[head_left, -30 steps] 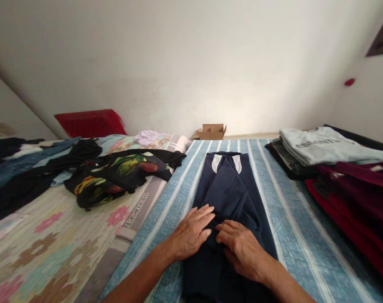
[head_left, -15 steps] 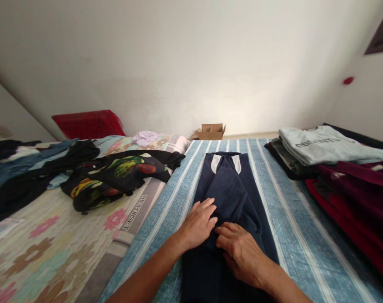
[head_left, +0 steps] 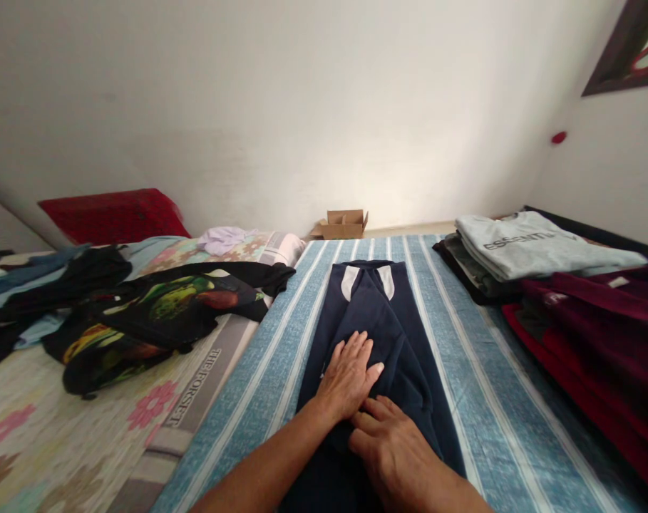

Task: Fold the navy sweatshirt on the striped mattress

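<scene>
A navy garment (head_left: 417,335), which looks like a sweatshirt folded lengthwise, lies on the blue striped bedding in front of me. Two white patches show near its far end, and loose folds run across its middle. My left hand (head_left: 349,374) rests flat on it, fingers stretched out and pointing away from me. Close behind and to the right, my right hand (head_left: 391,442) presses on the cloth with bent fingers that seem to grip a fold. Its fingertips are partly hidden, and my forearms cover part of the garment's near end.
Folded clothes are stacked on the right: a grey printed top (head_left: 537,246) and maroon garments (head_left: 602,313). On the left, a black patterned garment (head_left: 179,306) lies crumpled on flowered bedding (head_left: 104,434). A cardboard box (head_left: 343,224) stands by the wall.
My view has turned slightly right. My left hand has slid over the garment toward its middle, and my right hand has drawn a little nearer to me.
</scene>
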Demonstrator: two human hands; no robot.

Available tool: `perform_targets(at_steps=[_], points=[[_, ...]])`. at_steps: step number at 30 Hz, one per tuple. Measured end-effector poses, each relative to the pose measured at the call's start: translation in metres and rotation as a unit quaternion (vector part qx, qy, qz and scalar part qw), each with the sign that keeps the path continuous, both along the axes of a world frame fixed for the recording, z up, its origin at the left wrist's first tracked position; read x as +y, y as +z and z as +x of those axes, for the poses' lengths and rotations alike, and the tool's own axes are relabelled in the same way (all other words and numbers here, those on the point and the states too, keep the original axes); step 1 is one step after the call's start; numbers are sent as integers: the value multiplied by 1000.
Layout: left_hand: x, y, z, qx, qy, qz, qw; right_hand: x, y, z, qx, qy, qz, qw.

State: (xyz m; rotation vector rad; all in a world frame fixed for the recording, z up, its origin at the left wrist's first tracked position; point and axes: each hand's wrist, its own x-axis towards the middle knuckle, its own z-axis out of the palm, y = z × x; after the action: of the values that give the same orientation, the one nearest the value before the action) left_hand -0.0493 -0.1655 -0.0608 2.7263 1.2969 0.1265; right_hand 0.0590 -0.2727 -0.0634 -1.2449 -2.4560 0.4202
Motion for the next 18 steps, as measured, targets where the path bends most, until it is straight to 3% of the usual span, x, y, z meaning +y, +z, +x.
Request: perform_targets(at_steps=[6, 18], points=[[-1, 2, 4, 24, -6, 16, 1000, 2, -6, -1, -24, 11, -4, 1000], [-3, 2, 5, 23, -8, 51, 998, -4, 1, -1, -54, -1, 41, 998]])
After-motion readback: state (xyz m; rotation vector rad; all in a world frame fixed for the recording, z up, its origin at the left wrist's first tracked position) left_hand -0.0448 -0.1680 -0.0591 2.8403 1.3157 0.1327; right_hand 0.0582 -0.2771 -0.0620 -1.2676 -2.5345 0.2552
